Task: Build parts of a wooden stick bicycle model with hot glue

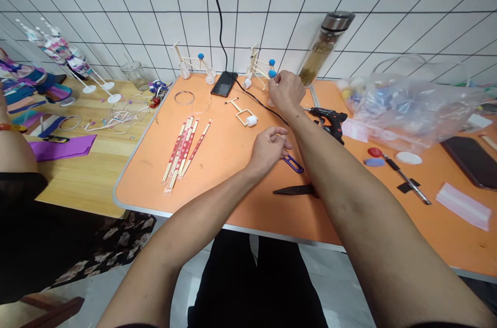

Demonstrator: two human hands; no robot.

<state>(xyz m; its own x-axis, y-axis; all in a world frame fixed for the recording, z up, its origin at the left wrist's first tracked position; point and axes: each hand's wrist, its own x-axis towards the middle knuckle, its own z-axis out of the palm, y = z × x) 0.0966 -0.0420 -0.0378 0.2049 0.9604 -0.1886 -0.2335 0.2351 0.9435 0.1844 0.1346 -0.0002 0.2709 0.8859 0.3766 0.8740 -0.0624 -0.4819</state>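
My right hand [286,91] is at the back of the orange table, its fingers closed on the right end of a small stick bicycle model [254,66] with white wheels and blue round pieces. The gripped spot is mostly hidden behind the fingers. Lower down, my left hand [269,151] hovers with loosely curled, parted fingers and nothing visible in them. Just beside it lies a purple-handled cutter [293,164]. A second stick bicycle model [194,65] stands at the back left. Between them and my left hand rests a stick frame [241,113] with one white wheel [251,120].
Wrapped chopsticks [182,152], a phone [224,84] and a wire coil [184,98] lie leftward. Dark scissors [295,190], a glue gun [330,120], a tea bottle [324,48] and a plastic bag [411,105] are rightward. Another person's arm [17,149] is at far left.
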